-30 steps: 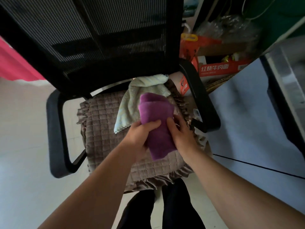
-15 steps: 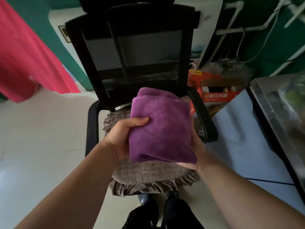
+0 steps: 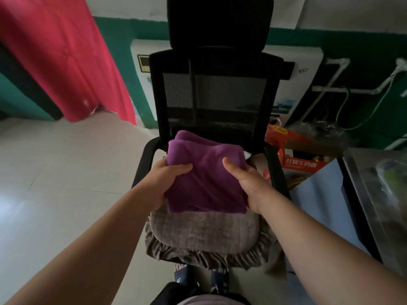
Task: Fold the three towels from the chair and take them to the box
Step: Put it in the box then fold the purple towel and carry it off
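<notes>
Both hands hold the folded purple towel (image 3: 206, 172) in the air above the chair (image 3: 211, 89) seat. The left hand (image 3: 161, 183) grips its left edge with the thumb on top, and the right hand (image 3: 248, 186) grips its right edge. A bit of pale towel (image 3: 247, 154) shows behind the purple one.

Dim indoor light, pale glare on the floor (image 3: 13, 208) at left, chair (image 3: 215, 93) back in deep shadow, wide-angle bending at the edges, soft blur on the right-hand clutter
</notes>
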